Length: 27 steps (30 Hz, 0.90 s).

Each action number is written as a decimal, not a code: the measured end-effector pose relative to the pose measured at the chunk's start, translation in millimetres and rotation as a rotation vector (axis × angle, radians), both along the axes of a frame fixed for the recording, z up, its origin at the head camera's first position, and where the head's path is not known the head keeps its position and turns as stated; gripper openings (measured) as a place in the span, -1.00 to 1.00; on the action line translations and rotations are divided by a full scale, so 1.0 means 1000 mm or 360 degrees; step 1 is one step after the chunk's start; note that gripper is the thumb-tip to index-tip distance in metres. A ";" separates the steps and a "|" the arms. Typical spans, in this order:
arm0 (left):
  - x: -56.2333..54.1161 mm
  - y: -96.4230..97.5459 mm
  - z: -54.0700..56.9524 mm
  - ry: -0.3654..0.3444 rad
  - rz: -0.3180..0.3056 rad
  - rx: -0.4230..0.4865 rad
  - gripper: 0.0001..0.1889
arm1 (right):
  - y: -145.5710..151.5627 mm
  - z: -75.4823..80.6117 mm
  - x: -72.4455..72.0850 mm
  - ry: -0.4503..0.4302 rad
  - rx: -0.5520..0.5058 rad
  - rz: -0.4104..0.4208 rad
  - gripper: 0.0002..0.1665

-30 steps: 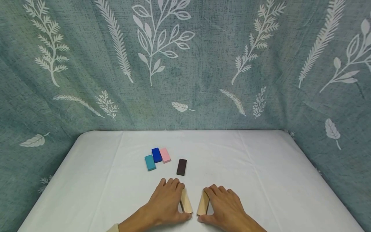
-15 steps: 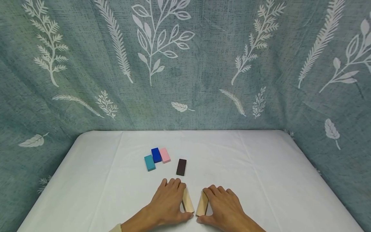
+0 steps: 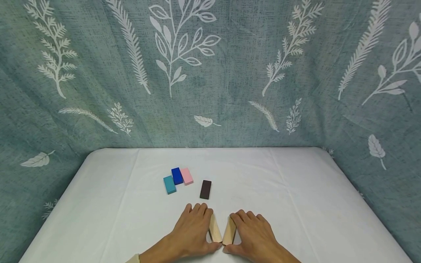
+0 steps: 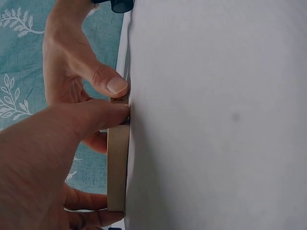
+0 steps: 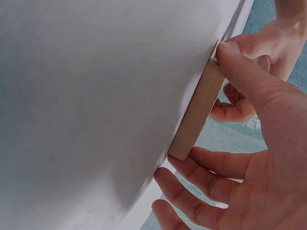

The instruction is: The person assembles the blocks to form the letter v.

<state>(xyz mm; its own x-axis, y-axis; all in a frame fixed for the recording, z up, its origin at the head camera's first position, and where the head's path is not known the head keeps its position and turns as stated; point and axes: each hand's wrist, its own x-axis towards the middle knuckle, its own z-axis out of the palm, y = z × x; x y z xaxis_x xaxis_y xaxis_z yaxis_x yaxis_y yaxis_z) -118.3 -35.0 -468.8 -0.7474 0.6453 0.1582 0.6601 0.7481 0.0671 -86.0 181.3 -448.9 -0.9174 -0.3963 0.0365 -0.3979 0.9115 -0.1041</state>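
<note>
Head view has the white-covered table running back to a straight far edge with rounded corners. Plenty of cloth stretches from the right hand over to the right edge, and a good stretch too from the left hand to the left edge. Cloth's mostly smooth with a couple of long crease lines; behind it hangs a grey-green curtain with a woven look and white leaf prints.

Everything on there is a plain rectangular bar: a teal block right by a blue block, a pink block alongside that, and a dark brown block a bit apart, closer to the hands. All four sit well in from the far edge.

Now the held pair: the left wooden block and the right wooden block are pale bare wood, longish, square-cornered. They make a V at the near side of the table, far ends apart, near ends super close (can't tell if they touch). Left hand pinches its block end to end, thumb near, fingers far; right hand grips the other the same way.
</note>
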 end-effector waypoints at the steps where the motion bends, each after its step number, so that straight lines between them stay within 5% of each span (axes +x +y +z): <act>1: 0.000 0.000 0.000 0.0006 0.0000 -0.0001 -0.20 | 0.000 0.000 0.000 0.0001 0.0000 0.0000 0.04; 16: 0.002 0.004 0.002 0.0034 0.0017 -0.0027 -0.13 | 0.005 0.003 0.000 -0.0098 -0.0044 0.0006 0.14; 27: 0.002 0.007 0.004 0.0072 0.0003 -0.0052 -0.17 | 0.004 0.003 0.001 -0.0099 -0.0046 -0.0006 0.02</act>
<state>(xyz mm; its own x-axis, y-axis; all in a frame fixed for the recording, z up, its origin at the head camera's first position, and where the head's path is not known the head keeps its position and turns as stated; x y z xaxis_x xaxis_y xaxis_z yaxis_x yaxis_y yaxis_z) -116.6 -28.3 -464.5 -0.7410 0.6494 0.1709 0.6607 0.7505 0.0128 -85.2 185.6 -445.6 -0.9196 -0.3926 -0.0095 -0.3866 0.9092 -0.1548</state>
